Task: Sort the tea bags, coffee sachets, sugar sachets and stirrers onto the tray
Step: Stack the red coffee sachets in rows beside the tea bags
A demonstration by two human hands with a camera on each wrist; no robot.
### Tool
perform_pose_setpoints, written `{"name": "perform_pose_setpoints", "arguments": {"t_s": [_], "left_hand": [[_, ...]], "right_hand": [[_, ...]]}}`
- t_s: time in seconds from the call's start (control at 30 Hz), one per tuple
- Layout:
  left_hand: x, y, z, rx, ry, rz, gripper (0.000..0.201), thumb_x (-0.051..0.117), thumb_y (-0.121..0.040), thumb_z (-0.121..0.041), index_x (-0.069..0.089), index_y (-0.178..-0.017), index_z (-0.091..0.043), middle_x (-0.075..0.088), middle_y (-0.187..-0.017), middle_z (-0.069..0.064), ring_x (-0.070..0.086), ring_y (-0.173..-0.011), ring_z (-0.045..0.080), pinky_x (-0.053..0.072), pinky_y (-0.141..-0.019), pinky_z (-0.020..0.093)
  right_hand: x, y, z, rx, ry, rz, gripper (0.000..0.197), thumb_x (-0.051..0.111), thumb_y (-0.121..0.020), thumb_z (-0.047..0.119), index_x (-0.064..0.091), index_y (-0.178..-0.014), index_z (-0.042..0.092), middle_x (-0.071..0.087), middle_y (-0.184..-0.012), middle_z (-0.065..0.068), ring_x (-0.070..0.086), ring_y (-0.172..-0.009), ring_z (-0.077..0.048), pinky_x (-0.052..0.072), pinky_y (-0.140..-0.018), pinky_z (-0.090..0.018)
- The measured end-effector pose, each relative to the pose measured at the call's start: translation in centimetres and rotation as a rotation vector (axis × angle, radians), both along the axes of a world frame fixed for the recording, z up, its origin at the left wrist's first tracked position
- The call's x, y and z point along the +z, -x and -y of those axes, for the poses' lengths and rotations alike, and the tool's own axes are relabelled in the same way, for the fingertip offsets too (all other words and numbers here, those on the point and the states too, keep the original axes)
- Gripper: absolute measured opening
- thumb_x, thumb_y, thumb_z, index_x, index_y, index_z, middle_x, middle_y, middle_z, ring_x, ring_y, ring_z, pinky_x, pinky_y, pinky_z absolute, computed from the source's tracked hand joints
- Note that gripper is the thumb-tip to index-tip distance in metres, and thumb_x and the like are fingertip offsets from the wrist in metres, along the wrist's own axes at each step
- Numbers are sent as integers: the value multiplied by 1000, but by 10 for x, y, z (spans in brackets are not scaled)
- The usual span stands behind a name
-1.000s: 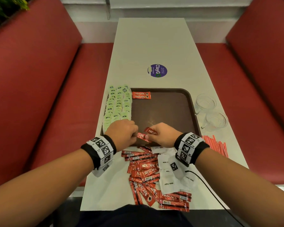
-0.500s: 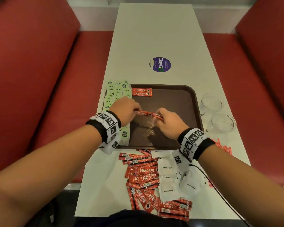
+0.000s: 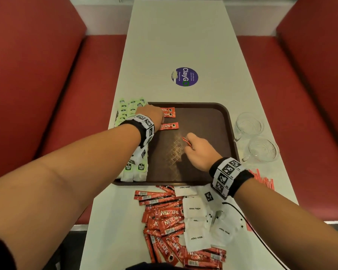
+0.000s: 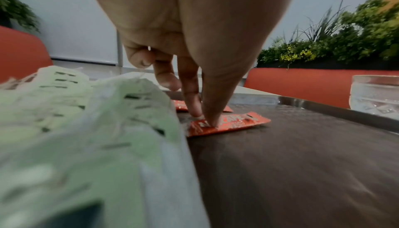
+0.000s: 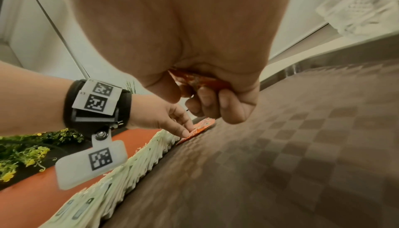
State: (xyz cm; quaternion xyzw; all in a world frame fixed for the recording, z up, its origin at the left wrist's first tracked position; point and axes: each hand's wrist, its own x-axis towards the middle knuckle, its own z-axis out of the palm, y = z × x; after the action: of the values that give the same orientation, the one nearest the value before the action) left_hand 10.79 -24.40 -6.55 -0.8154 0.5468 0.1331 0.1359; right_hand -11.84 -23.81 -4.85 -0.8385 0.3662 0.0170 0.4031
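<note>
A brown tray (image 3: 203, 121) lies on the white table. Green tea bags (image 3: 129, 114) run in a row along its left side. Two red coffee sachets (image 3: 169, 112) lie at its far left corner. Just below them, a third coffee sachet (image 3: 169, 126) lies flat. My left hand (image 3: 160, 124) pinches its left end between thumb and forefinger (image 4: 211, 120). Over the tray's middle my right hand (image 3: 189, 142) grips another coffee sachet (image 5: 200, 81) in curled fingers. On the table in front of the tray lie loose coffee sachets (image 3: 168, 221) and white sugar sachets (image 3: 195, 225). Red stirrers (image 3: 263, 180) lie at the right.
Two glass cups (image 3: 249, 124) (image 3: 262, 150) stand right of the tray. A purple round sticker (image 3: 184, 76) marks the table beyond it. Red benches flank the table. A black cable (image 3: 248, 225) trails from my right wrist.
The hands have parted. My left hand carried a coffee sachet to the tray's far left and laid it below the two there. My right hand stayed mid-tray with its sachet.
</note>
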Motion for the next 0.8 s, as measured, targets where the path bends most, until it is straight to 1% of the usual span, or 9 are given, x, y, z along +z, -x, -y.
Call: {"name": "perform_pose_setpoints", "arguments": {"t_s": [0.13, 0.27, 0.3, 0.37, 0.47, 0.53, 0.6, 0.7, 0.8], "left_hand": [[0, 1, 5, -21, -40, -50, 9, 73, -86, -37, 66, -81, -32, 69, -98, -8, 63, -95, 18, 54, -87, 35], [0, -4, 10, 17, -134, -75, 13, 76, -84, -27, 67, -75, -30, 69, -100, -5, 64, -96, 21, 55, -89, 37], [1, -6, 11, 16, -123, -63, 13, 75, -84, -25, 66, -76, -31, 69, -101, -4, 64, -96, 22, 54, -89, 37], [2, -9, 14, 17, -105, -29, 7, 72, -86, -24, 70, -85, -30, 68, -105, -2, 65, -98, 24, 54, -89, 36], [5, -11, 20, 7, -110, 18, 15, 68, -88, -25, 73, -102, -26, 68, -108, 2, 65, -98, 25, 53, -87, 35], [7, -11, 23, 11, -120, 14, 17, 67, -88, -23, 73, -103, -24, 69, -107, 3, 65, -95, 26, 54, -86, 36], [7, -9, 24, 16, -126, 19, 16, 67, -86, -21, 74, -101, -23, 70, -103, 2, 66, -91, 25, 55, -84, 35], [4, -10, 21, 11, -69, 58, 15, 65, -87, -23, 73, -100, -24, 69, -95, 0, 65, -86, 24, 54, -78, 34], [11, -4, 13, -48, 118, -2, 22, 54, -95, -36, 71, -104, -23, 69, -96, 1, 64, -90, 25, 53, -82, 38]], "right_hand": [[2, -1, 5, -19, -89, 34, 9, 45, -98, 14, 37, -100, 16, 54, -79, -4, 50, -65, -18, 37, -60, -31], [1, -2, 7, -8, -97, 41, 10, 43, -99, 15, 34, -96, 17, 50, -81, -4, 49, -67, -18, 38, -61, -32], [1, -3, 7, 2, -87, 32, 9, 43, -100, 16, 35, -95, 17, 52, -83, -4, 51, -69, -19, 39, -61, -32], [0, -3, 8, 19, -62, 14, 10, 43, -100, 17, 38, -92, 18, 55, -84, -4, 53, -72, -21, 38, -61, -32], [2, -2, 8, 27, -29, 14, 14, 46, -99, 17, 39, -87, 18, 54, -78, -2, 49, -67, -17, 36, -61, -31], [2, -1, 9, 30, -7, 32, 12, 49, -99, 18, 43, -89, 18, 56, -77, -1, 50, -66, -17, 38, -63, -31], [1, 2, 11, 39, 17, 41, 8, 50, -102, 23, 48, -97, 18, 61, -81, -2, 56, -68, -17, 43, -62, -31], [-1, 5, 15, 45, 28, 58, 10, 51, -103, 31, 54, -104, 21, 66, -85, 2, 62, -70, -14, 51, -68, -31], [-4, 7, 21, 51, 47, 58, 11, 52, -103, 33, 58, -97, 26, 67, -80, 6, 61, -69, -9, 50, -69, -29]]}}
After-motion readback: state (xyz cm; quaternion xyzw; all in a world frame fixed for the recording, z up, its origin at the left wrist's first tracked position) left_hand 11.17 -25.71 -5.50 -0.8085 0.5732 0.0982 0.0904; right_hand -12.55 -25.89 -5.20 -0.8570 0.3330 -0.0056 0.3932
